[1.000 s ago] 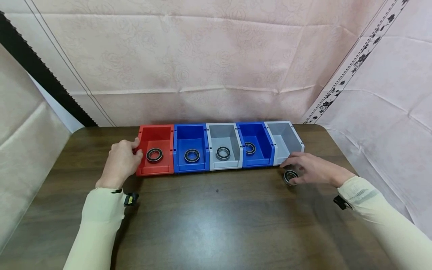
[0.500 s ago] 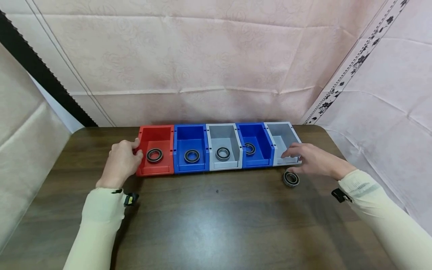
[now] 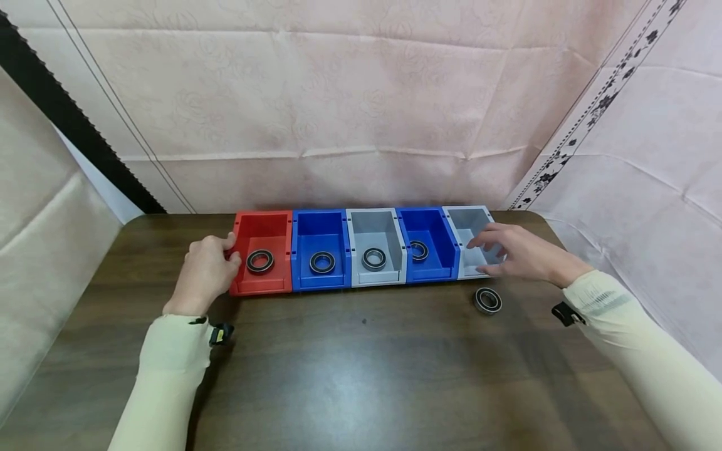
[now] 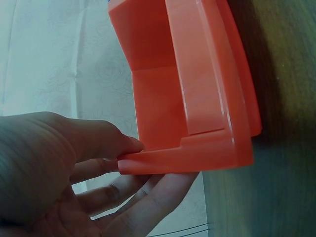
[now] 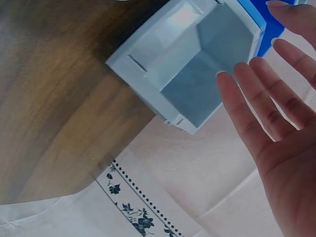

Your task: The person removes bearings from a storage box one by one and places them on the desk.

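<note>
My left hand (image 3: 204,274) pinches the left side wall of the red bin (image 4: 205,69), thumb at the inner side and fingers outside, as the left wrist view shows. A ball bearing (image 3: 260,262) lies in that bin. Over the rightmost grey bin (image 5: 148,81) hovers my right hand (image 3: 521,252), fingers spread and holding nothing. Just in front of this bin, a bearing (image 3: 487,300) lies flat on the table, below my right hand in the head view. The part of the grey bin under my hand is hidden.
Between the red and rightmost grey bins stand a blue bin (image 3: 321,228), a grey bin (image 3: 373,228) and another blue bin (image 3: 424,228), side by side, each with a bearing inside. The brown table (image 3: 361,376) ends at a cloth backdrop (image 3: 350,106).
My right hand has let go of the bearing on the table and moved up and away over the rightmost grey bin. The left hand keeps its grip on the red bin.
</note>
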The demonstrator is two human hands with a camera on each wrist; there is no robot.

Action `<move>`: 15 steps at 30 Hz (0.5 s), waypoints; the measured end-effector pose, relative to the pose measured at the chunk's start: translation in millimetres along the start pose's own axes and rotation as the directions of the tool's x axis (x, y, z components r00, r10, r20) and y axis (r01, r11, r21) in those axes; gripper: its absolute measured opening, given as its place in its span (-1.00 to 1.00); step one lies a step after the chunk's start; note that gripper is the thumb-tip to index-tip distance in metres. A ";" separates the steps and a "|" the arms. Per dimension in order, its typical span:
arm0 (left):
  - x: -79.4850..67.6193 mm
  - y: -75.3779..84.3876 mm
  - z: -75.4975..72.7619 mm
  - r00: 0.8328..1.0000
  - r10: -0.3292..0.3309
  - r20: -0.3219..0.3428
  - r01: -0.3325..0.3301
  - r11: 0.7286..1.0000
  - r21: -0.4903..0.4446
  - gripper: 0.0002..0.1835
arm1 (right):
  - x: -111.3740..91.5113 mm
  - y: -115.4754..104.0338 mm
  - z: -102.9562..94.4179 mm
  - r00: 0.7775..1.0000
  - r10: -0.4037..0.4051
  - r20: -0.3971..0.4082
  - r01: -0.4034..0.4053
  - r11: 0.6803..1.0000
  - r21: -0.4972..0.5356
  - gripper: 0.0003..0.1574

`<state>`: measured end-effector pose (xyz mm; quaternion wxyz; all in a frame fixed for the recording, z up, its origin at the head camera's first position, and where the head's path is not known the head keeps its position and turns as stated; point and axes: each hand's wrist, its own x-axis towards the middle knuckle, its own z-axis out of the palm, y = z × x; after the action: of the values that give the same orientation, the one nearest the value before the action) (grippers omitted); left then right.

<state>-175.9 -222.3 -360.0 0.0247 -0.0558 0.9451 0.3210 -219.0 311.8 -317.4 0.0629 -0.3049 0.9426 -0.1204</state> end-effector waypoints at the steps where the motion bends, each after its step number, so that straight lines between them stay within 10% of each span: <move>1: 0.1 0.0 0.2 1.000 0.000 0.000 0.000 1.000 0.000 -0.40 | 1.4 -0.7 -0.8 1.000 -0.005 -0.001 0.005 1.000 -0.001 -0.56; 15: -0.2 0.3 0.1 1.000 0.002 0.000 -0.002 1.000 -0.001 -0.40 | 26.1 -13.1 -8.7 0.998 -0.013 0.058 0.014 1.000 -0.020 -0.50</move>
<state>-175.7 -221.9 -359.9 0.0245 -0.0551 0.9450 0.3214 -234.5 287.7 -306.8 0.0864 -0.3151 0.9396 -0.1023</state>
